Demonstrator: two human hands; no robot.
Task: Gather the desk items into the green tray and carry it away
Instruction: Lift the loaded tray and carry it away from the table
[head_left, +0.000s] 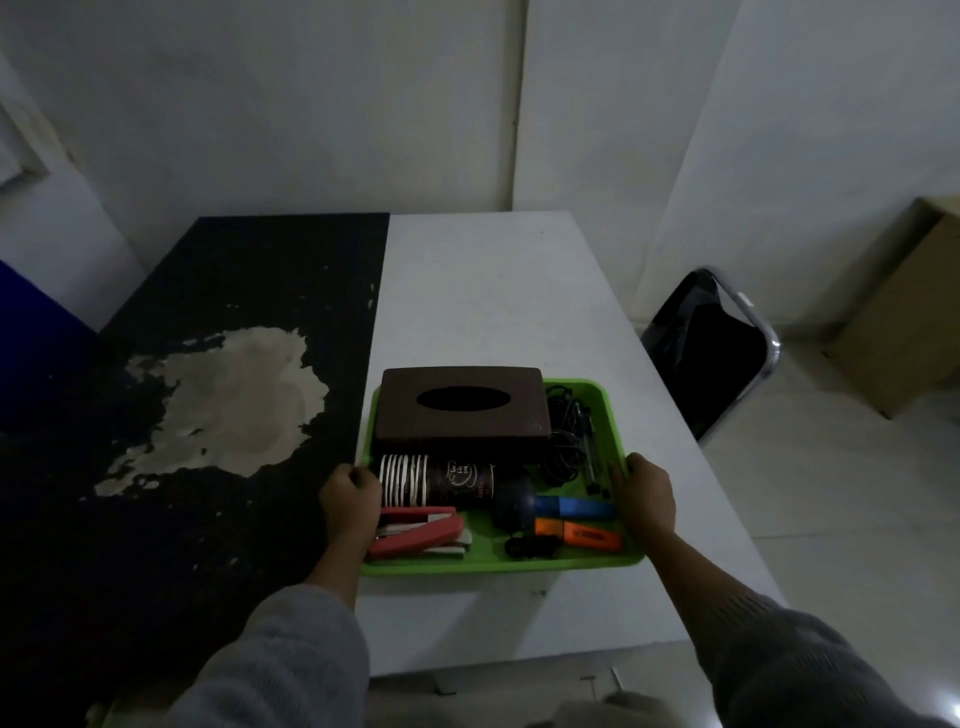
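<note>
Green tray (498, 564): lower centre of frame, on the near part of the white desk (493, 291), its left edge beside the black tabletop (208, 291).

Contents, as seen:
- brown tissue box (462, 410), flat, filling the far left of the tray;
- stack of paper cups (431, 480), lying on its side just in front of the box;
- red stapler (421, 530), near left corner;
- blue marker (571, 506) and orange marker (576, 535), side by side at near right;
- black cable (561, 441), bundled at far right, with pens (589, 447) beside it along the right wall;
- dark round item (511, 501) at centre, too dim to identify.

Hands: left hand (350, 501) clenched on the tray's left rim, fingers curled in; right hand (647, 499) grasping the right rim, thumb over the edge. Both arms in grey sleeves.

Desk surfaces: no loose items show on the white desk or the black tabletop beyond the tray.

Status: gathering looks finished, since everything visible is already in the tray. Two-handed hold is set. Remaining: lift the tray level, as the cups could roll, and carry it away.

Surroundings: black chair (711, 353) at right of frame; cardboard box (904, 312) at far right by the wall.
</note>
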